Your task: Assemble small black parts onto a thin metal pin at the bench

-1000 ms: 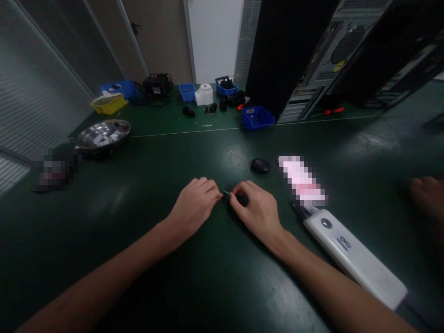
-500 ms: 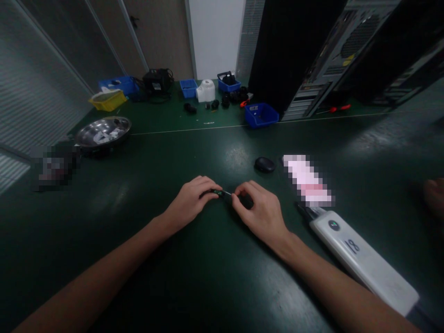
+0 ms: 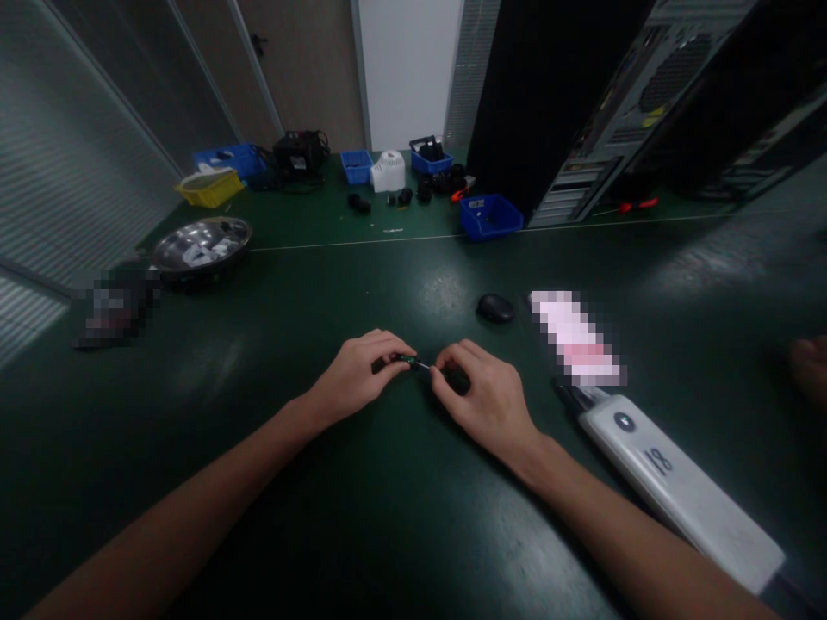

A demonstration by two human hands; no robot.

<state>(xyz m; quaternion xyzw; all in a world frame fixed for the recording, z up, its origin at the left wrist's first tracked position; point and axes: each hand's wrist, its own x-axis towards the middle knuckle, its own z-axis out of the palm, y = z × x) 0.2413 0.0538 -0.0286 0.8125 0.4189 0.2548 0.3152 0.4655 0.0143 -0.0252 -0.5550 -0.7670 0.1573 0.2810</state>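
Note:
In the middle of the green table, my left hand [image 3: 357,370] pinches a small green circuit board [image 3: 407,359] between thumb and fingers. Most of the board is covered by those fingers. My right hand [image 3: 484,387] is closed around a screwdriver [image 3: 457,380]; its dark handle shows in the palm. The thin silver shaft points left and meets the board's right end, though the exact contact is too small to make out. A black computer mouse [image 3: 495,308] lies just beyond my right hand.
To the right lie a white power bank [image 3: 685,491] marked 18 and a blurred-out phone [image 3: 575,336]. A steel bowl [image 3: 164,257] with white pieces sits left. Behind are a blue bin [image 3: 489,226], a yellow basket [image 3: 213,191] and computer cases [image 3: 517,112]. Another person's hand [image 3: 811,366] shows far right.
The whole view has shifted slightly to the right. Both hands keep their grips, and the board and screwdriver stay end to end with little visible movement.

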